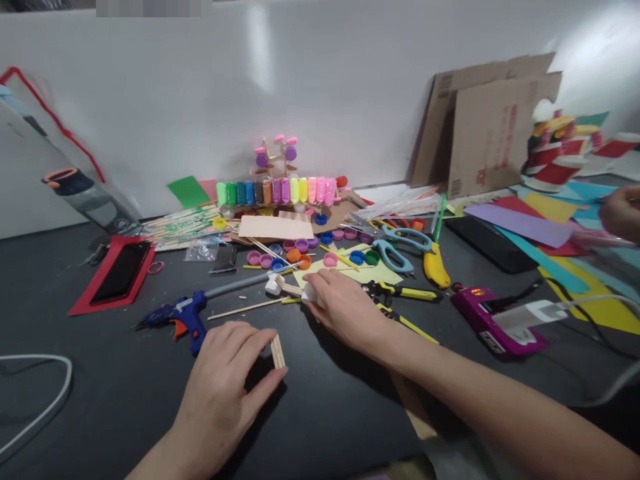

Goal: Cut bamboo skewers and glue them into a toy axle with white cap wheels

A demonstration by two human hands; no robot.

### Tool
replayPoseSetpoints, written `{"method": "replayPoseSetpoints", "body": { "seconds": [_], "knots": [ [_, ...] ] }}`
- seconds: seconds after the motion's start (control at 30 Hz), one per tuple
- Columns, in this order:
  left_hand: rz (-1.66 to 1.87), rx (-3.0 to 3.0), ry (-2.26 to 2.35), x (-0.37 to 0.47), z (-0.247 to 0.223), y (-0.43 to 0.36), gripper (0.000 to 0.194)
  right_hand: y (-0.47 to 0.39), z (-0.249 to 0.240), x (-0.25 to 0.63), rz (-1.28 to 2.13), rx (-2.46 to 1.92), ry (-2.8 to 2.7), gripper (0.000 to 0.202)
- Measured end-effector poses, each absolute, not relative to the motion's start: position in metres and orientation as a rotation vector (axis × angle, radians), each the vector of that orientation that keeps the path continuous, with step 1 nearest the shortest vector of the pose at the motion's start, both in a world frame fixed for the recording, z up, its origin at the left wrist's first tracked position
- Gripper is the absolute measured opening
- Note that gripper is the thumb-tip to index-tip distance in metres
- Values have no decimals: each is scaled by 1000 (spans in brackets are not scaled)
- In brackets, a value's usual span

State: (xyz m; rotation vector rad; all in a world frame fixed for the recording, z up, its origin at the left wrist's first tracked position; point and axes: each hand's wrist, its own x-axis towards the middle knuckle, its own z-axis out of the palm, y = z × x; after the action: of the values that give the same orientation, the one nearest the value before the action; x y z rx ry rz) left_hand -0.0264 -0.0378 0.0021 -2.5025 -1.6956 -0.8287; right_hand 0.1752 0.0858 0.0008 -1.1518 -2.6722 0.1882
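Note:
Between the thumb and fingertips of my left hand is a short bundle of wooden sticks, held above the dark table. My right hand reaches further forward, its fingers closed on a small white piece. That piece touches the right end of some short sticks, and another white piece sits at their left end. A long thin stick lies just left of these. The blue glue gun rests beyond my left hand.
Yellow-handled pliers, blue scissors and a purple power strip lie to the right. Colored caps and clay packs are behind. A bottle stands left. Another person's hand is at the right edge.

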Motion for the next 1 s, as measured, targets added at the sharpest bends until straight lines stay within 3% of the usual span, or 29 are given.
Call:
{"method": "replayPoseSetpoints", "body": {
  "seconds": [0.23, 0.53, 0.7, 0.9, 1.0],
  "knots": [
    [-861, -2468, -1650, -27, -2, -39, 31, 39, 4, 181, 233, -1291, -2612, 24],
    [-847, -2476, -1736, -29, -5, -42, 29, 24, 0, 168, 698, -1129, -2636, 26],
    [-887, -2480, -1728, -30, -4, -39, 28, 38, 6, 181, 825, -1156, -2543, 13],
    [-923, -2471, -1562, -24, 6, -28, 30, 52, 20, 181, 1547, -1044, -2072, 18],
    [-984, -2505, -1512, -21, 12, -23, 32, 57, 27, 176, 1698, -925, -1891, 16]
  ]
}}
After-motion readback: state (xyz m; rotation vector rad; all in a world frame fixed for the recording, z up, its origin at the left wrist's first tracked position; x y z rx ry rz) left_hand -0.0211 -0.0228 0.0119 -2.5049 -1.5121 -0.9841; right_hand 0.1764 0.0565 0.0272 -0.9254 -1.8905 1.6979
